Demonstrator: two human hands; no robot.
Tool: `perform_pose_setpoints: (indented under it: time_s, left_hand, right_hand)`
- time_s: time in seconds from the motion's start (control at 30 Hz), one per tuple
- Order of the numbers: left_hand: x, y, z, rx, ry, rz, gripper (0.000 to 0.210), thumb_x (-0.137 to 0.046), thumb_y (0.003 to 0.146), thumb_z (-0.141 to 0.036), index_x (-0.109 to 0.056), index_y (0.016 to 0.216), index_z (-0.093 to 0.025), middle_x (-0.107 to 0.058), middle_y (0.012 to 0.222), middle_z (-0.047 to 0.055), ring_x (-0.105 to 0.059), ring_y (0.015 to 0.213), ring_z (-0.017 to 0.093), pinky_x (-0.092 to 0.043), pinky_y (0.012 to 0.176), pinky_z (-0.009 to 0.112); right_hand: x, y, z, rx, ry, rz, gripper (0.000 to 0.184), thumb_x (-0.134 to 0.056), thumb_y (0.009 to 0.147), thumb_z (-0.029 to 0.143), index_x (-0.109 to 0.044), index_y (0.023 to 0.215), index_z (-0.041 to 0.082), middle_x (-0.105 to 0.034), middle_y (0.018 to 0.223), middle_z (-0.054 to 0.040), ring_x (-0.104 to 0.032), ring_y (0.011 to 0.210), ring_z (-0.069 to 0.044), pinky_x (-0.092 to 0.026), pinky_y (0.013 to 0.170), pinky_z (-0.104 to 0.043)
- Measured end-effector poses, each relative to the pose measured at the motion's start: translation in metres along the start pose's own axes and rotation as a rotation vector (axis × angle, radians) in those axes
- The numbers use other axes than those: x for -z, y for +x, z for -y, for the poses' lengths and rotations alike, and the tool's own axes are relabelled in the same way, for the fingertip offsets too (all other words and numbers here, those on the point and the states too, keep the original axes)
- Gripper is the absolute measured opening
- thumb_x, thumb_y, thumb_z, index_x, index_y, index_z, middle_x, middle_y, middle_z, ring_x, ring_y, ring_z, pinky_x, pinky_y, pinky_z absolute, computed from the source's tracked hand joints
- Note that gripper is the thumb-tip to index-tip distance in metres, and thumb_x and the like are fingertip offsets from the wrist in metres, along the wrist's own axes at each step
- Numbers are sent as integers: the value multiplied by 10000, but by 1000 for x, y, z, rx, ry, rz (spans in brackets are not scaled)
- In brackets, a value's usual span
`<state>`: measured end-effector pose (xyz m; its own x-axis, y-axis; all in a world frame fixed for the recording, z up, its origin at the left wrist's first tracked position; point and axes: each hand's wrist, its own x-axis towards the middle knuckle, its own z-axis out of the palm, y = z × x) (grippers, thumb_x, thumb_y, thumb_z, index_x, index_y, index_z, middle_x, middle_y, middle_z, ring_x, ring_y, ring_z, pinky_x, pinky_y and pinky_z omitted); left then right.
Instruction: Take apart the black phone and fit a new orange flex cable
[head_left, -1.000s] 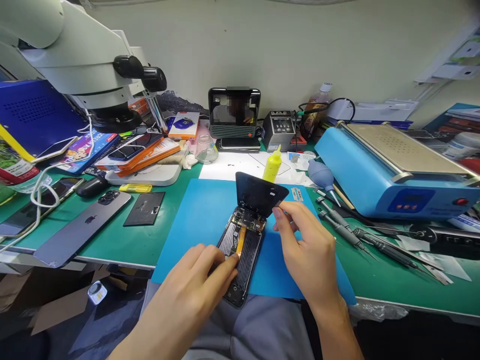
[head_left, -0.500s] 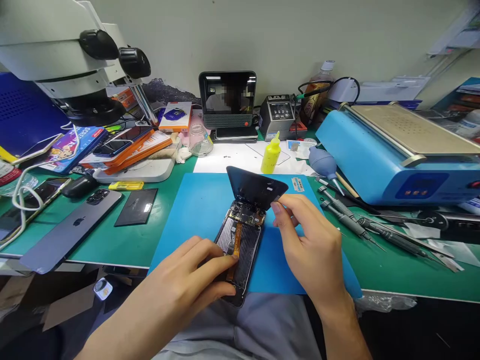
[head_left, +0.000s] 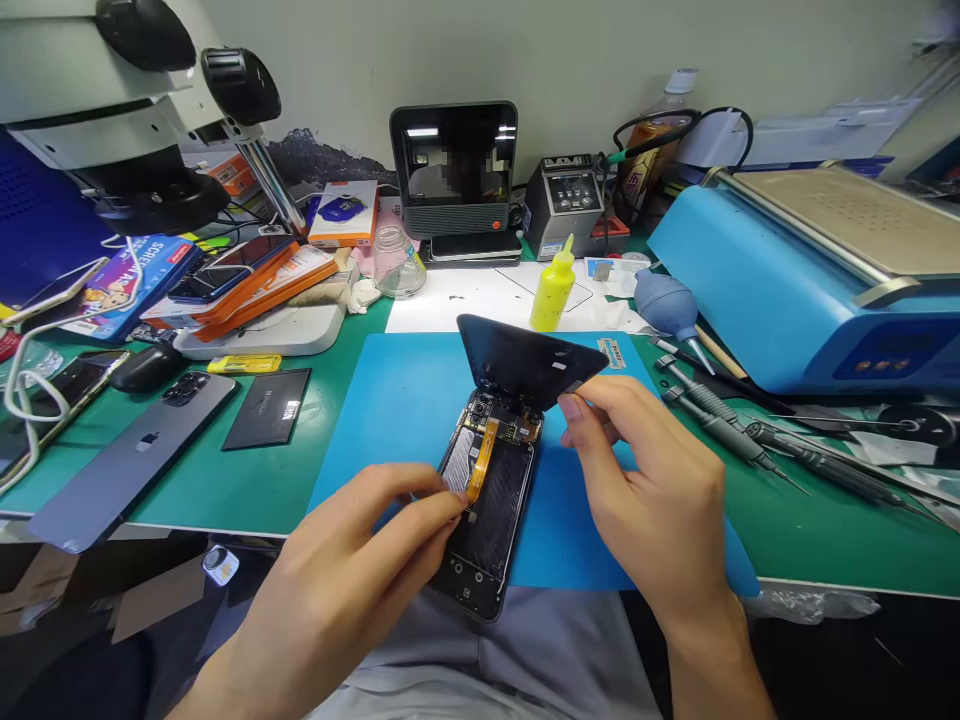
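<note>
An opened phone (head_left: 491,525) lies on the blue mat, its far-end circuit board (head_left: 514,425) and dark, lined inner frame exposed. Its black screen panel (head_left: 517,360) stands tilted up at the far end. My right hand (head_left: 645,480) pinches the near right corner of that panel between thumb and index finger. Along the middle of the frame runs an orange flex cable (head_left: 482,460). My left hand (head_left: 367,550) is closed at the cable's near end, with thumb and index fingertips pressed together on it. The fingers hide that end.
A yellow bottle (head_left: 553,290) and blue air blower (head_left: 667,303) stand behind the blue mat (head_left: 397,400). Screwdrivers (head_left: 720,425) lie at right near a blue heating plate machine (head_left: 787,290). At left are a grey phone (head_left: 142,450), a black battery (head_left: 268,408) and a microscope (head_left: 142,130).
My left fingers have drawn together at the flex cable's near end, which looks raised off the frame. More of the phone's near end shows. My right hand keeps hold of the panel.
</note>
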<state>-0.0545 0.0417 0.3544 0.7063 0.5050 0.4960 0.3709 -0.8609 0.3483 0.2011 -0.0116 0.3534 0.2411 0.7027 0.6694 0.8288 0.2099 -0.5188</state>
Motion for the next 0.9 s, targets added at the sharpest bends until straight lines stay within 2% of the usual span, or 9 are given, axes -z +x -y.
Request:
perform_pose_setpoints:
  time_s: [0.17,0.33,0.7,0.9]
  left_hand:
    - [-5,-2,10,-84,-14,59,197,-575,1212,-163,-736,1317,-207,-821,1363,60,-771,1237,152,-569,1159,243]
    - [-7,1,12,-116,-75,124,183,-600,1198,-133,-727,1314,-195,-841,1379,41,-731,1308,160,-509,1259,280]
    - [-3,15,10,-197,-32,134,227,-505,1237,-136,-729,1247,-172,-859,1400,31,-746,1287,136,-520,1212,264]
    - [0,21,11,-141,-73,170,214,-504,1250,-191,-715,1219,-210,-861,1383,-30,-746,1184,128,-558,1157,263]
  right_hand:
    - [0,0,1,0,-1,2,141,-648,1171,189,-764,1183,268,-799,1040,-15,-780,902,-170,-568,796,-315]
    - [1,1,3,-8,-16,7,148,-652,1172,182,-770,1178,271,-785,1013,-12,-785,930,-168,-576,819,-318]
    - [1,-2,3,-31,-87,-3,172,-674,1172,220,-743,1025,277,-721,889,6,-723,840,-159,-544,791,-333]
    - [1,-4,3,-63,-132,-17,212,-679,1178,254,-694,969,283,-683,842,27,-647,758,-140,-481,744,-343]
